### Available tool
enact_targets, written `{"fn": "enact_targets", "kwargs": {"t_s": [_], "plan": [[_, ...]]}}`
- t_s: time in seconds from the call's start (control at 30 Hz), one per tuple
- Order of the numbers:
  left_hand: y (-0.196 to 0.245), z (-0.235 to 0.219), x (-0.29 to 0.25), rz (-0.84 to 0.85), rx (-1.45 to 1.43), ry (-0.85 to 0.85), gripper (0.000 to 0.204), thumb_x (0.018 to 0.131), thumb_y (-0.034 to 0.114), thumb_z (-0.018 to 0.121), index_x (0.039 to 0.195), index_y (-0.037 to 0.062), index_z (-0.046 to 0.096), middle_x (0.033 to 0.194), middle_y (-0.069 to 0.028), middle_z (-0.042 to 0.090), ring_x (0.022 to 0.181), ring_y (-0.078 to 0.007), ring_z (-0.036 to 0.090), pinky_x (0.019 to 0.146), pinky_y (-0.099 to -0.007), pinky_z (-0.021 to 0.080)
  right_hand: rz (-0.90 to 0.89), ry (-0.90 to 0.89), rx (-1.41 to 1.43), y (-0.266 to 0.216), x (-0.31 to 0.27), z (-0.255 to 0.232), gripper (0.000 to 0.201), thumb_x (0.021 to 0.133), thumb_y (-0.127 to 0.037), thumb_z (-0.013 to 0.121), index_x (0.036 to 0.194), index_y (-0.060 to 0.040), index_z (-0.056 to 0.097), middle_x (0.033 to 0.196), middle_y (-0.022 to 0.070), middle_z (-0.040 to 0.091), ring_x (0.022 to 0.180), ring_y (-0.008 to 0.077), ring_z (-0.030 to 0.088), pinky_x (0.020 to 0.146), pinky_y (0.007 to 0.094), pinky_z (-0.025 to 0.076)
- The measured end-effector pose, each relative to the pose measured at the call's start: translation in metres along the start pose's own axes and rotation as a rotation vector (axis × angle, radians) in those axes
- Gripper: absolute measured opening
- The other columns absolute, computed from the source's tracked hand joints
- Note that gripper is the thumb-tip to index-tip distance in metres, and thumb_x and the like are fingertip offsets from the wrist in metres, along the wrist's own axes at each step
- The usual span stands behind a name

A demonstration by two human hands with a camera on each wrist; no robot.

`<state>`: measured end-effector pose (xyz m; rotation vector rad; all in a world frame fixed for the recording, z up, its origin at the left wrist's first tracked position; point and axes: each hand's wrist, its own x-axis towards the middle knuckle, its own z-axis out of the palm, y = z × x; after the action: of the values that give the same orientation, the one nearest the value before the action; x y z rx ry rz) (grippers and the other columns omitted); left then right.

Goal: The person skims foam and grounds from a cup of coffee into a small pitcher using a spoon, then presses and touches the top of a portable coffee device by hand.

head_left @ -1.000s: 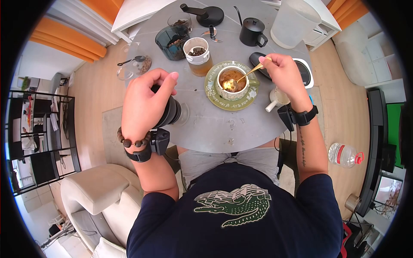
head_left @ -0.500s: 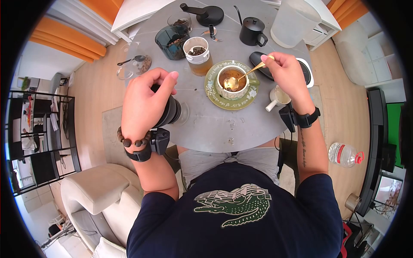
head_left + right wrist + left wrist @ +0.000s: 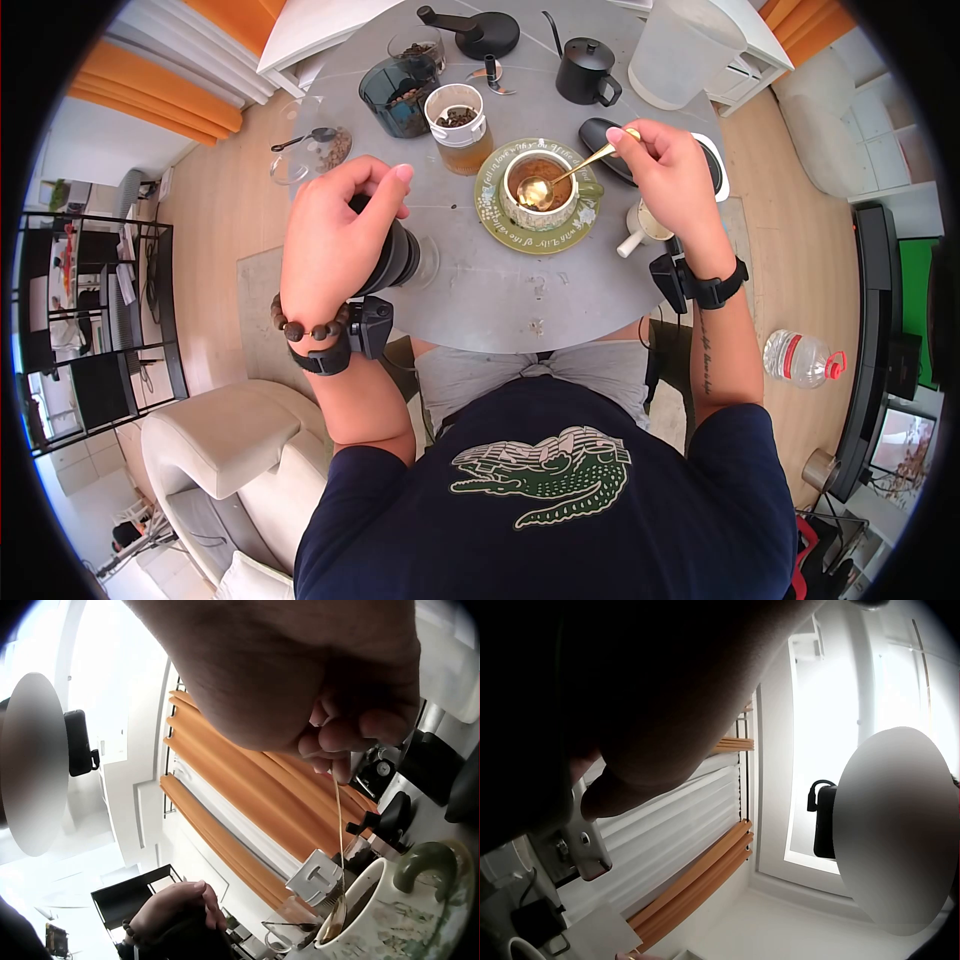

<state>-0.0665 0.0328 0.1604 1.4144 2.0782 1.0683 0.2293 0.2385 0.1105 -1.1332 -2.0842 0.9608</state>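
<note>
Several curled right fingers (image 3: 341,735) round spoon (image 3: 536,193)

One T-shirt (image 3: 545,500), navy, short-sleeved, its print a large green crocodile (image 3: 545,475) with pale detailing across the upper part. One pair of shorts (image 3: 530,385), light grey, drawn in folds at the waist. Left wrist: one bracelet (image 3: 310,330) of dark brown round beads; one black strap (image 3: 322,360) bearing a small black camera (image 3: 372,325). Right wrist: matching black band and camera (image 3: 670,278), with thin dark cable. Right forearm: one line of dark script, lengthwise.
</note>
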Motion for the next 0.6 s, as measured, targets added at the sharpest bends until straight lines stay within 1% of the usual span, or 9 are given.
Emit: {"fn": "enact_targets", "kwargs": {"t_s": [0.13, 0.27, 0.33, 0.37, 0.43, 0.6], "plan": [[-0.001, 0.0, 0.0, 0.0, 0.004, 0.002, 0.036, 0.108, 0.033, 0.077, 0.097, -0.0009, 0.079, 0.076, -0.007, 0.078, 0.065, -0.0147, 0.065, 0.066, -0.0327, 0.05, -0.029, 0.0, 0.022, -0.001, -0.002, 0.001, 0.032, 0.109, -0.029, 0.076, 0.1, 0.0012, 0.079, 0.063, 0.0014, 0.055, 0.059, 0.0099, 0.042, 0.056, 0.0336, 0.034], [-0.001, 0.0, 0.0, 0.001, 0.005, 0.0, 0.035, 0.108, 0.033, 0.077, 0.098, -0.0008, 0.079, 0.076, -0.0068, 0.078, 0.066, -0.0146, 0.065, 0.066, -0.0327, 0.05, -0.036, 0.007, 0.026, 0.007, 0.002, 0.003, 0.033, 0.109, -0.03, 0.077, 0.099, 0.001, 0.079, 0.064, 0.0001, 0.055, 0.059, 0.0089, 0.042, 0.056, 0.0331, 0.034], [0.0, -0.001, 0.0, -0.005, 0.008, -0.004, 0.035, 0.108, 0.033, 0.076, 0.098, -0.0007, 0.079, 0.076, -0.007, 0.078, 0.066, -0.0151, 0.066, 0.066, -0.0327, 0.05, 0.056, -0.018, 0.063, 0.012, 0.005, 0.002, 0.033, 0.109, -0.03, 0.077, 0.096, 0.0005, 0.079, 0.064, -0.0032, 0.055, 0.061, 0.0071, 0.042, 0.056, 0.032, 0.034], [0.0, -0.001, 0.0, -0.004, 0.008, -0.002, 0.035, 0.108, 0.033, 0.076, 0.098, -0.0007, 0.079, 0.076, -0.007, 0.078, 0.066, -0.0151, 0.066, 0.066, -0.0327, 0.05, 0.055, -0.018, 0.063, 0.014, 0.006, 0.002, 0.033, 0.109, -0.03, 0.077, 0.096, 0.0005, 0.079, 0.064, -0.0032, 0.055, 0.061, 0.0071, 0.042, 0.056, 0.032, 0.034], [-0.001, 0.0, -0.001, 0.016, -0.002, 0.01, 0.035, 0.108, 0.033, 0.076, 0.098, -0.0005, 0.079, 0.077, -0.0073, 0.079, 0.066, -0.0158, 0.067, 0.066, -0.0331, 0.05, 0.112, -0.045, 0.146, 0.018, 0.009, 0.002, 0.035, 0.109, -0.031, 0.077, 0.093, -0.0004, 0.078, 0.065, -0.006, 0.054, 0.062, 0.0055, 0.042, 0.057, 0.031, 0.033], [0.0, -0.001, 0.0, 0.002, 0.009, 0.003, 0.036, 0.108, 0.034, 0.076, 0.098, -0.0003, 0.079, 0.077, -0.0075, 0.079, 0.067, -0.0166, 0.068, 0.066, -0.0336, 0.051, 0.171, -0.055, 0.199, 0.024, 0.013, 0.003, 0.036, 0.109, -0.031, 0.077, 0.089, -0.001, 0.079, 0.065, -0.0072, 0.054, 0.062, 0.0048, 0.041, 0.057, 0.0303, 0.032]]}}
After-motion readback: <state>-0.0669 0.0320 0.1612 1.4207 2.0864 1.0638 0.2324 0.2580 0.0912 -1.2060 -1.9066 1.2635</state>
